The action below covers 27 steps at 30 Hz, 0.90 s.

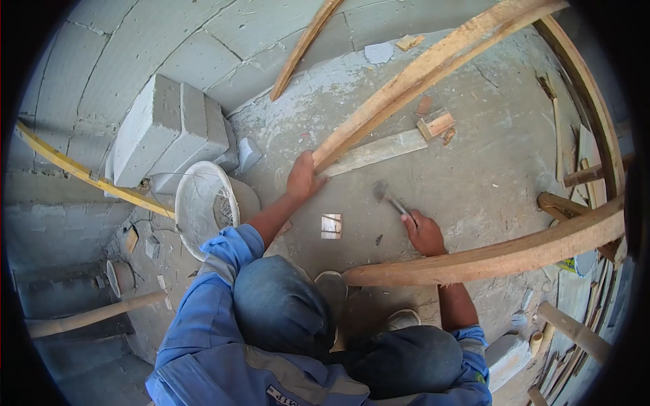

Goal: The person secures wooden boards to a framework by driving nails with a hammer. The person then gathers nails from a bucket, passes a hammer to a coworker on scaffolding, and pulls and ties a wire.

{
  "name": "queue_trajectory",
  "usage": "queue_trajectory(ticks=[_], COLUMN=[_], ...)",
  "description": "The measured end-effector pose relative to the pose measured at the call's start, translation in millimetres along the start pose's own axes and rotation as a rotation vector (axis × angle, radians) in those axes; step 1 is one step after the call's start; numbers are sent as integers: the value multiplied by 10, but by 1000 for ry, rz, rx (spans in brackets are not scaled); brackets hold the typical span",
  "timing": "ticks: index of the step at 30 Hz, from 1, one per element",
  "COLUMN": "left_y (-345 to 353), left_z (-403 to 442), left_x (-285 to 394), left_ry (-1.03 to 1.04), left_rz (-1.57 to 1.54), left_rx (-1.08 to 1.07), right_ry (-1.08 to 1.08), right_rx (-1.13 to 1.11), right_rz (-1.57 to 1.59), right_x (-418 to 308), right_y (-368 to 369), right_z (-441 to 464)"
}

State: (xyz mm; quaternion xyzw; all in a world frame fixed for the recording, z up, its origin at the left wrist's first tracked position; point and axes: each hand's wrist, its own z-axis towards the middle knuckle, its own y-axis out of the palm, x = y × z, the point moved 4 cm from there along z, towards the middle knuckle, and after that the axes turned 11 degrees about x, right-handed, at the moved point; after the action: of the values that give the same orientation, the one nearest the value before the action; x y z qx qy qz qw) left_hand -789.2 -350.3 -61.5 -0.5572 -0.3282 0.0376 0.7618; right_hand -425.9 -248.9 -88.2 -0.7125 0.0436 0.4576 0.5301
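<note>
My left hand point(302, 177) is wrapped round the lower end of a long wooden beam point(406, 81) that slants up to the right. Beneath that beam end, a flat pale board point(379, 151) lies on the floor. My right hand point(425, 233) grips a hammer point(391, 199), its head blurred and pointing up and left over the concrete. A second wooden beam point(474, 266) crosses above my right forearm, its near end by my shoes. Between my hands a small square wood piece point(331, 227) rests on the floor.
Pale blocks point(172, 128) and a white bucket point(206, 206) stand at the left, near a yellow strip point(81, 169). Wood offcuts point(437, 124) lie past the board. Upright timber point(596, 101) and poles point(575, 331) are at the right. A narrow stick point(305, 47) leans on the wall.
</note>
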Motion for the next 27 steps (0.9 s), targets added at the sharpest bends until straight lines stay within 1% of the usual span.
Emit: queue_trajectory(ticks=[3,7,8,11,12,15,16,19,22,25,26,27], left_y=[1,-7,-4,14,-14,4,14,-3,-14,49,14,-13], left_z=[19,16,-5,32,30,17,60,-16,51,-121,-63,-9], left_x=[-21,-24,-25,-9,-27,-25,-11,-15,-26,-22,-1,14], left_ry=[-28,-19,-17,5,12,18,17,11,45,32,32,28], left_rz=[19,9,10,7,12,38,28,22,29,43,43,42], left_rx=[-41,-45,-42,-36,-35,-48,-38,-37,-11,-20,2,22], right_ry=[-336,-588,-589,-454,-490,-360,-331,-441,-513,-301,-244,-260], right_rx=[-157,-384,-457,-361,-335,-272,-308,-522,-640,-522,-459,-425], right_rz=[-240,-384,-420,-491,-449,-406,-369,-420,-459,-446,-444,-409], right_x=[-342,-356,-388,-558,-533,-449,-486,-641,-667,-705,-731,-726], right_y=[-237,-239,-240,-92,-112,59,16,-136,-126,-88,-71,-27], right_z=[172,602,748,1330,1400,1007,945,812,877,1163,1299,1284])
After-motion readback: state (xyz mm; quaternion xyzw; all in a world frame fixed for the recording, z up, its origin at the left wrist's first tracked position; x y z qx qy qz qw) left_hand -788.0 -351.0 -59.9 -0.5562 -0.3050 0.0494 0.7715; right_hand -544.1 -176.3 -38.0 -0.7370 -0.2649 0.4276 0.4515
